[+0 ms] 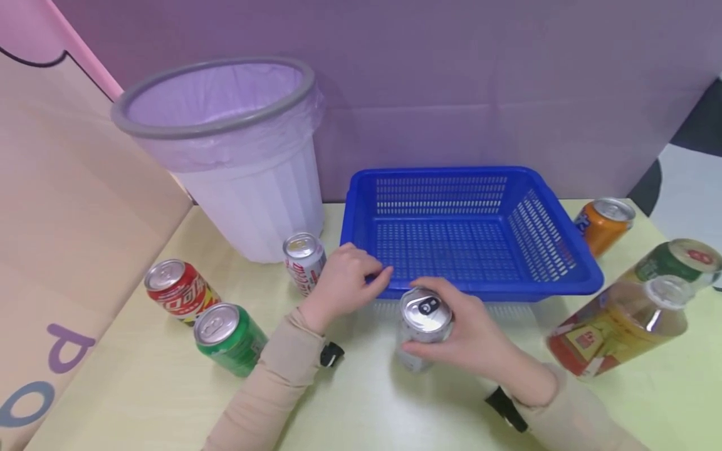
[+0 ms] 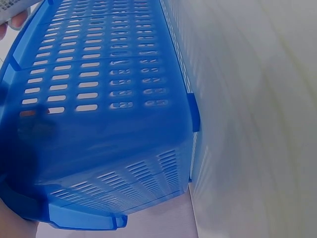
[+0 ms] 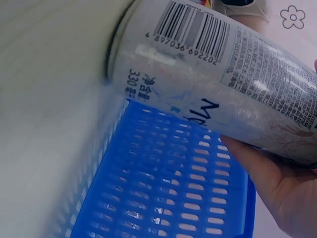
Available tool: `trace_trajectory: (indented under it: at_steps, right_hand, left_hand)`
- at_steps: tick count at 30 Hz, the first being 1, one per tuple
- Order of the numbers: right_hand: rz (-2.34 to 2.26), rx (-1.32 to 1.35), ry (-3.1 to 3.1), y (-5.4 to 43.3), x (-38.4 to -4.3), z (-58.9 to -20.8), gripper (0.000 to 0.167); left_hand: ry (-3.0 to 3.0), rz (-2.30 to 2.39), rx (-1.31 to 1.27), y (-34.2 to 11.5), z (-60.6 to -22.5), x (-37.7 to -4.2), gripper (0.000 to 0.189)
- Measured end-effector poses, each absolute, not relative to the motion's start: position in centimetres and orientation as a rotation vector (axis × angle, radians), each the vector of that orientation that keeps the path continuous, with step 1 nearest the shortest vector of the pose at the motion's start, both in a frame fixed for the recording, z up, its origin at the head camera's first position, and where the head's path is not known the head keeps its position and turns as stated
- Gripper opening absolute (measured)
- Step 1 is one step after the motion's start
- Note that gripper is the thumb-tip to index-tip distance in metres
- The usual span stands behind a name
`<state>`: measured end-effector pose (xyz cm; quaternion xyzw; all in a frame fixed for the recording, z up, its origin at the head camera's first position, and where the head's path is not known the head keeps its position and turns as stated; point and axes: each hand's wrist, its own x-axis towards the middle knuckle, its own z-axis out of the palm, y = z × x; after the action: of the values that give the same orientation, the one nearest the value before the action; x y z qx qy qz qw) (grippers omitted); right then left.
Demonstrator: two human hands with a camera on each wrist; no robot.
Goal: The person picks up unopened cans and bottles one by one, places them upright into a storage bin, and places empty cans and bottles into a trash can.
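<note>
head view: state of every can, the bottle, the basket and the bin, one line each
Silver-white metal can: roughly upright, gripped by the right hand
White-and-red metal can: upright
Red-and-yellow metal can: upright
Bright green metal can: upright
Orange metal can: upright
Dark green metal can: upright, partly hidden
Clear plastic bottle: upright
Blue rectangular plastic basket: upright, open-topped
White ribbed plastic bin: upright, bag-lined

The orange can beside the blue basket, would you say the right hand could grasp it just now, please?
Probably not yet: the right hand is gripping a silver can, and the blue basket lies partly between hand and orange can.
</note>
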<state>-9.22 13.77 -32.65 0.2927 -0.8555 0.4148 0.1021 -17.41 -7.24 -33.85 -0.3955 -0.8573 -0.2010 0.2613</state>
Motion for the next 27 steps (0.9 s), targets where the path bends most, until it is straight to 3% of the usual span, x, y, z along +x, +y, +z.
trace_trajectory:
  at_steps: [16,27]
  right_hand:
    - [1.041,0.862,-2.523,15.9,-9.6,-28.0,0.076]
    - [1.042,0.714,-2.644,16.4,-10.2,-23.4,0.072]
  left_hand:
    - [-2.308,-0.554,-1.063,-7.2,-33.9,-17.2,0.037]
    - [-2.298,-0.557,-1.062,-7.2,-33.9,-17.3,0.039]
